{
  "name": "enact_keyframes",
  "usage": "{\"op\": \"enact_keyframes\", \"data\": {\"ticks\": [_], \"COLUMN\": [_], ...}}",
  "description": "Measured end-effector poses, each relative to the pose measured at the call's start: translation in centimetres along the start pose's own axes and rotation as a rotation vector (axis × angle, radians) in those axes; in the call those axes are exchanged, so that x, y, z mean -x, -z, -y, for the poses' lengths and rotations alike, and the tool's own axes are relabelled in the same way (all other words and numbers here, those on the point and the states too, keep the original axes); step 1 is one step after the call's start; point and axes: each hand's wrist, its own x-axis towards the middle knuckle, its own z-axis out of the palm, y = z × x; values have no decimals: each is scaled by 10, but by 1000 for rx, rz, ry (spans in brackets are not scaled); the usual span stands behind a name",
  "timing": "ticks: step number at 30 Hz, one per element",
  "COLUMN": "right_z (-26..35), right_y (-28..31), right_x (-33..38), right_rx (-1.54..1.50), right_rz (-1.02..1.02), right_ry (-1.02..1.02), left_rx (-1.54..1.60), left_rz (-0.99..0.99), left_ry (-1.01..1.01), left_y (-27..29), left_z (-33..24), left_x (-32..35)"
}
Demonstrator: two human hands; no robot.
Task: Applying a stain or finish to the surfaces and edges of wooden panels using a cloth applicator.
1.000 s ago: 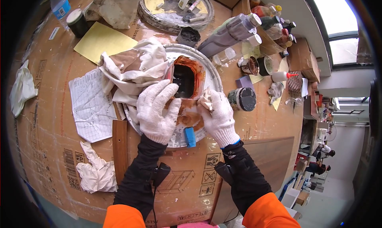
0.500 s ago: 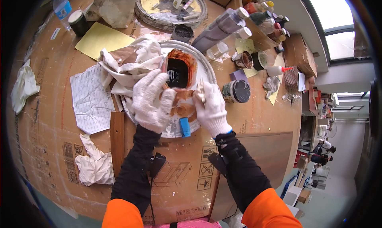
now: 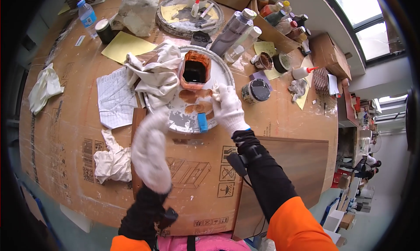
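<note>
My left hand [image 3: 151, 152], in a white knit glove, is smeared by motion over the cardboard-covered table, beside a narrow wooden strip [image 3: 138, 118]. How its fingers are set cannot be made out. Closed fingers on my gloved right hand [image 3: 228, 105] hover at the right side of a round white board [image 3: 175, 120]; what they pinch is too small to name. An orange-brown stained square tub [image 3: 194, 85] with dark liquid inside stands on the board. Brown smears lie in front of it, near a small blue block [image 3: 202, 122]. A crumpled white cloth [image 3: 159, 82] lies against the tub's left.
Right of the board stands a dark-lidded jar [image 3: 256, 91]. Tall bottles [image 3: 232, 30] rise behind, near a box of paint bottles. A written sheet [image 3: 116, 100] and a crumpled glove [image 3: 113, 161] lie left. A brown wooden panel [image 3: 288, 172] covers the front right.
My left hand has left the tub's side and swung down toward me, to the left. My right hand stays by the board's right edge. The view has shifted slightly.
</note>
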Motion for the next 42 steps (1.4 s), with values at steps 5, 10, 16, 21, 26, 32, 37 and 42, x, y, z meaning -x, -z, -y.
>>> {"op": "enact_keyframes", "data": {"ticks": [5, 10, 16, 21, 26, 32, 37, 42], "right_z": [-5, -35, -52, -53, -60, -84, -63, -16], "right_y": [29, 153, 227, 257, 328, 327, 272, 176], "right_x": [-6, 44, 137, 178, 217, 273, 264, 291], "right_rx": [-570, -1435, -62, -348, -411, -487, -1078, -1478], "right_rz": [-32, 208, 405, 589, 626, 494, 600, 1025], "right_ry": [-292, -876, -598, -659, -655, -477, -695, -1002], "left_rx": [-88, -150, -544, -569, -705, -286, -265, -246], "left_rz": [227, 440, 1048, 1087, 860, 306, 300, 498], "left_ry": [431, 1626, 1357, 1178, 1057, 1089, 1099, 1212], "left_y": [-8, 16, 32, 10, -2, -22, -21, -9], "left_z": [14, 35, 101, 113, 112, 103, 100, 106], "left_x": [140, 300, 393, 423, 448, 482, 486, 477]}}
